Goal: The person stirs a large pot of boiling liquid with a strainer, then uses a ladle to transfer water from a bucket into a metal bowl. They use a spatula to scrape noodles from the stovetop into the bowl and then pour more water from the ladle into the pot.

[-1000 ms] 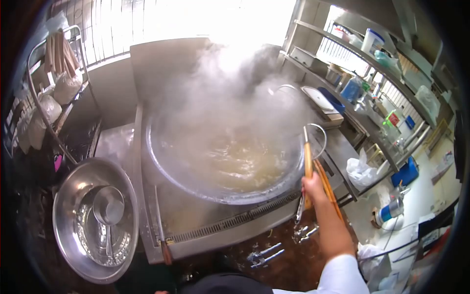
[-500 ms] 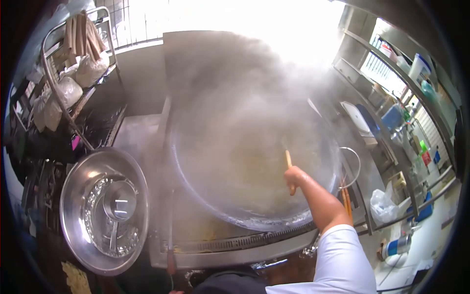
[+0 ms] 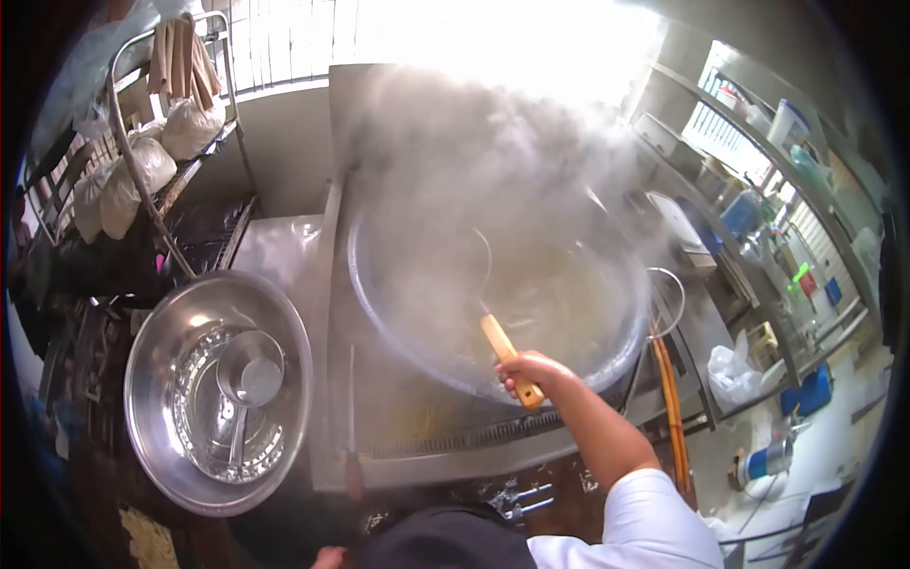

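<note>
My right hand is closed around the wooden handle of a skimmer. A thin curved rim at its far end shows faintly through steam; the rest of the head is hidden. The skimmer reaches over a very large round pot of steaming, cloudy yellowish liquid, and my hand is above the pot's near rim. Only a small part of my left hand shows at the bottom edge, beside a dark rounded shape. Its fingers cannot be made out.
Left of the pot stands a wide steel basin with a metal dipper inside. A long tool with a reddish-brown handle lies on the stove's front. Orange hoses run down at right. A rack holds filled plastic bags.
My right hand has drawn the skimmer left and toward me, from over the liquid to the near rim. Steam has thinned, showing more of the pot. The view has shifted slightly.
</note>
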A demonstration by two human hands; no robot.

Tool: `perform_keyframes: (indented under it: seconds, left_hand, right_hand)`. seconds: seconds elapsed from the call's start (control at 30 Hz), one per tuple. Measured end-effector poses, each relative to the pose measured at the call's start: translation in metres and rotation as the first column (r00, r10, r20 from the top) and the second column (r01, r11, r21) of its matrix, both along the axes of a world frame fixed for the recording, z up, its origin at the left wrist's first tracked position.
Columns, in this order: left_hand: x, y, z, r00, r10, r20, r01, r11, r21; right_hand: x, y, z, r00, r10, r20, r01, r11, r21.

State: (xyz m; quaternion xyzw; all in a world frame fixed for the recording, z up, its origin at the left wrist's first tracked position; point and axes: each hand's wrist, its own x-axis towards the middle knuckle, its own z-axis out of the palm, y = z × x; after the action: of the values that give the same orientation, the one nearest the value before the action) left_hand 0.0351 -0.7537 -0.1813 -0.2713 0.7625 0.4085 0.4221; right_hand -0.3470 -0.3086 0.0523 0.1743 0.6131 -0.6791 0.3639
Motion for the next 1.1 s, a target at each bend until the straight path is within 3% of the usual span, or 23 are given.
perform_keyframes:
  seconds: [0.03, 0.1, 0.13, 0.23, 0.27, 0.33, 0.4, 0.47, 0.5, 0.53, 0.6, 0.67, 0.77, 0.83, 0.87, 0.9, 0.97, 1.03, 1.1]
  left_hand:
    - [0.002, -0.011, -0.018, 1.0, -0.01, -0.005, 0.01, 1.0, 0.006]
    - [-0.002, -0.024, -0.031, 0.972, 0.234, -0.004, -0.233, 0.972, 0.022]
    - [-0.004, -0.03, -0.037, 0.972, 0.234, 0.032, -0.231, 0.969, -0.087]
    - [-0.011, -0.048, -0.02, 0.935, 0.328, 0.137, -0.322, 0.945, -0.063]
    - [0.013, -0.077, -0.131, 0.881, 0.413, 0.23, -0.434, 0.9, 0.047]
    - [0.021, -0.087, -0.119, 0.89, 0.371, 0.266, -0.391, 0.92, 0.023]
    - [0.031, -0.097, -0.12, 0.921, 0.223, 0.318, -0.238, 0.971, 0.007]
    - [0.044, -0.101, -0.119, 0.91, 0.232, 0.343, -0.248, 0.969, 0.003]
    - [0.047, -0.1, -0.118, 0.91, 0.233, 0.344, -0.245, 0.97, -0.009]
    - [0.05, -0.1, -0.119, 0.939, 0.128, 0.32, -0.133, 0.991, -0.006]
    - [0.045, -0.101, -0.133, 0.936, 0.138, 0.323, -0.15, 0.989, 0.013]
    - [0.048, -0.101, -0.136, 0.945, 0.147, 0.292, -0.173, 0.983, 0.066]
    - [0.032, -0.089, -0.123, 0.962, 0.138, 0.236, -0.161, 0.984, 0.078]
    - [0.022, -0.086, -0.118, 0.976, 0.106, 0.191, -0.12, 0.991, 0.062]
    - [0.02, -0.084, -0.116, 0.974, 0.127, 0.187, -0.144, 0.986, 0.081]
    - [0.019, -0.08, -0.117, 0.972, 0.143, 0.187, -0.164, 0.981, 0.104]
    - [0.01, -0.076, -0.122, 0.958, 0.159, 0.24, -0.199, 0.968, 0.153]
    - [0.01, -0.078, -0.118, 0.958, 0.128, 0.256, -0.187, 0.957, 0.22]
    - [0.016, -0.066, -0.104, 0.972, 0.15, 0.179, -0.164, 0.984, 0.064]
  right_hand:
    - [0.023, -0.003, 0.008, 0.999, -0.033, 0.013, 0.034, 0.999, -0.022]
    - [0.059, -0.001, 0.005, 0.997, -0.02, 0.075, 0.036, 0.974, -0.225]
    - [0.083, -0.002, 0.006, 0.996, -0.032, 0.08, 0.051, 0.968, -0.246]
    - [0.15, -0.018, 0.025, 0.996, -0.075, 0.042, 0.085, 0.953, -0.292]
    - [0.171, -0.024, 0.032, 0.995, -0.098, 0.025, 0.101, 0.955, -0.278]
    - [0.213, -0.034, 0.039, 0.992, -0.123, 0.003, 0.12, 0.96, -0.255]
    - [0.253, -0.048, 0.049, 0.99, -0.134, -0.048, 0.129, 0.987, -0.098]
    - [0.289, -0.065, 0.052, 0.984, -0.144, -0.103, 0.149, 0.988, 0.045]
    - [0.304, -0.064, 0.038, 0.978, -0.138, -0.155, 0.153, 0.984, 0.091]
    - [0.318, -0.064, 0.02, 0.966, -0.153, -0.208, 0.19, 0.966, 0.175]
    - [0.343, -0.063, -0.018, 0.954, -0.161, -0.255, 0.226, 0.941, 0.251]
    - [0.363, -0.063, -0.044, 0.763, 0.03, -0.646, 0.396, 0.768, 0.503]
    - [0.384, -0.07, -0.024, 0.76, 0.002, -0.65, 0.414, 0.77, 0.485]
    - [0.388, -0.065, 0.01, 0.932, -0.198, -0.303, 0.314, 0.86, 0.403]
    - [0.392, -0.045, -0.029, 0.795, -0.077, -0.602, 0.41, 0.8, 0.439]
    - [0.399, -0.041, -0.034, 0.788, -0.094, -0.609, 0.431, 0.79, 0.436]
    - [0.404, -0.031, -0.034, 0.782, 0.091, -0.617, 0.468, 0.569, 0.676]
    - [0.414, -0.037, -0.025, 0.798, 0.052, -0.601, 0.422, 0.664, 0.617]
    - [0.417, -0.031, -0.029, 0.819, 0.013, -0.573, 0.408, 0.69, 0.598]
